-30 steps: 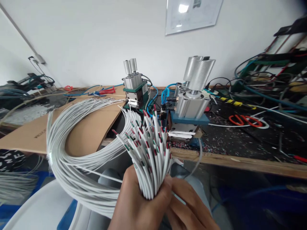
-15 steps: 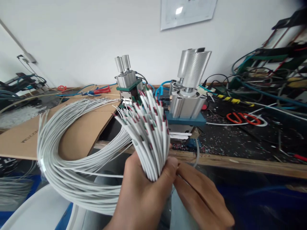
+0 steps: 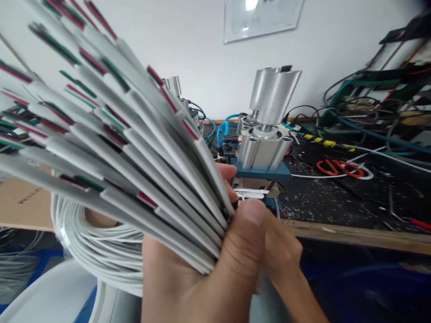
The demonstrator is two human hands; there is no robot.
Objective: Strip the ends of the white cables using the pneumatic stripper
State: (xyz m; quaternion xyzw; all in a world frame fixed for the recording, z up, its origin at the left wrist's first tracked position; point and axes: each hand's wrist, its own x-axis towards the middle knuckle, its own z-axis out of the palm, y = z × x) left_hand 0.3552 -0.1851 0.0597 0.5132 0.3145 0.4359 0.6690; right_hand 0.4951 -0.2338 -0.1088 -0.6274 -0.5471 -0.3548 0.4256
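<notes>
My left hand (image 3: 205, 278) is wrapped around a thick bundle of light grey cables (image 3: 141, 130), its thumb pressed across the front. The cable ends fan out towards the upper left, with short red, green and black inner wires showing. Behind the left thumb is my right hand (image 3: 284, 242), close against the left one; its fingers are mostly hidden, and whether they hold anything cannot be seen. Just beyond both hands stands a pneumatic stripping machine (image 3: 264, 148) with knurled metal cylinders. White cable pieces (image 3: 251, 194) lie at its front opening.
The coiled cable length (image 3: 97, 255) hangs at the left beside cardboard (image 3: 23, 202). Orange-handled scissors (image 3: 340, 168) and wire scraps lie on the black bench (image 3: 336, 202), which has a wooden front edge (image 3: 353, 235). Tangled cables and equipment (image 3: 380, 103) stand at the right.
My left hand has brought the bundle closer and tilted its ends to the left, so they now cover the second machine. My right hand has shifted behind the left and is more hidden.
</notes>
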